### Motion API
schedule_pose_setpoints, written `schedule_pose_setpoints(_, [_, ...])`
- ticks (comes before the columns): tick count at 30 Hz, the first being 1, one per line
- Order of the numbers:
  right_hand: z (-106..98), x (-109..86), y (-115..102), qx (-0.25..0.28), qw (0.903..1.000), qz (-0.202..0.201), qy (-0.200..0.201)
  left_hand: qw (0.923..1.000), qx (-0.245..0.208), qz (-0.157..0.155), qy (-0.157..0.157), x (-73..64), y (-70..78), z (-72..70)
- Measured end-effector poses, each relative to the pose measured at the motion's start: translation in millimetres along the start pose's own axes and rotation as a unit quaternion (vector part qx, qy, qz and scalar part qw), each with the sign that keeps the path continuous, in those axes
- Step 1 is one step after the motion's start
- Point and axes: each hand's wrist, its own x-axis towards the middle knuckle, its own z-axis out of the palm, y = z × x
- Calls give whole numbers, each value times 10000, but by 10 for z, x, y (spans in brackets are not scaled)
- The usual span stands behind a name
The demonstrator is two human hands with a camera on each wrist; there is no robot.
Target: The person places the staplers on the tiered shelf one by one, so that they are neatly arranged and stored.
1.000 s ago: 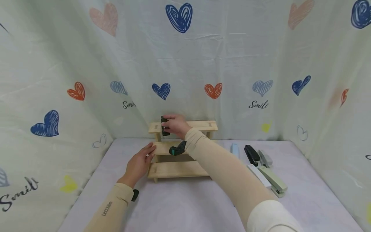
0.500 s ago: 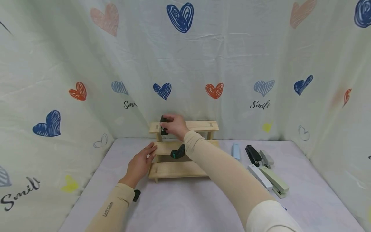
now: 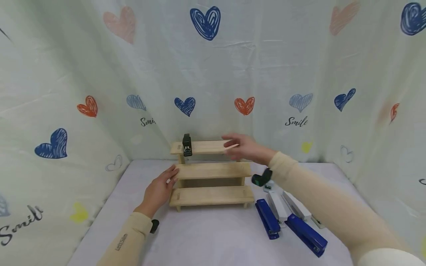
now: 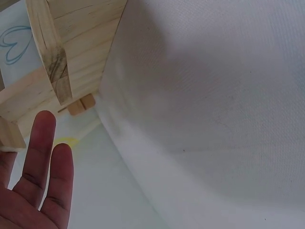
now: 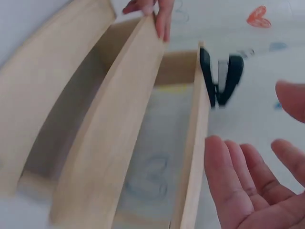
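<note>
My left hand [image 3: 159, 190] holds the left end of the three-tier wooden shelf [image 3: 213, 170] at the middle board. In the left wrist view, two straight fingers [image 4: 40, 152] stand apart from the wood below. On the left part of the top board sits a small black stapler [image 3: 187, 145], its handle and base spread apart in the right wrist view. Nothing is held by my right hand [image 3: 247, 148], which hovers near the right end of the top board, fingers [image 5: 259, 179] spread. A dark wrist strap device [image 3: 262, 177] hangs under the right wrist.
Right of the shelf lie two blue staplers [image 3: 267, 218], [image 3: 307, 234] and white staplers [image 3: 277, 207]. My right forearm covers other staplers there. A curtain printed with hearts [image 3: 208, 23] encloses the table [image 3: 213, 236] at the back and sides.
My right hand has let go of the black stapler on the top board and moved right. The two blue staplers now show. My left hand has stayed at the shelf's left end.
</note>
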Motion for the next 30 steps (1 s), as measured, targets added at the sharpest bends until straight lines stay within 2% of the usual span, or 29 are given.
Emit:
schedule_pose_setpoints(3, [-341, -455, 243, -221, 9997, 72, -10, 10000, -7, -32, -10, -24, -34, 0])
schedule_pose_setpoints(7, [-704, -1086, 678, -417, 9981, 304, 339, 10000, -44, -48, 19, -45, -68, -1])
schedule_pose_setpoints(11, [-910, -1680, 1158, -531, 9944, 588, 695, 10000, -96, 10, 10, -29, -61, 11])
schedule_pose_setpoints(14, [-971, -2003, 1457, -527, 9919, 840, 797, 9999, -132, 38, 2, -7, -37, 27])
schedule_pose_setpoints(17, [-985, -2166, 1658, -494, 9888, 1113, 861, 9998, -171, 37, 22, -5, -31, 28])
schedule_pose_setpoints(23, [-970, -2307, 1877, -599, 9801, 1665, 896, 9998, -194, 35, -52, 18, -44, 40])
schedule_pose_setpoints(26, [-954, -2343, 1969, -405, 9755, 1994, 831, 9997, -229, 30, -80, 34, -45, 49])
schedule_pose_setpoints(30, [-916, -2356, 2047, -81, 9737, 2200, 589, 9997, -254, 38, -54, 20, -45, 40])
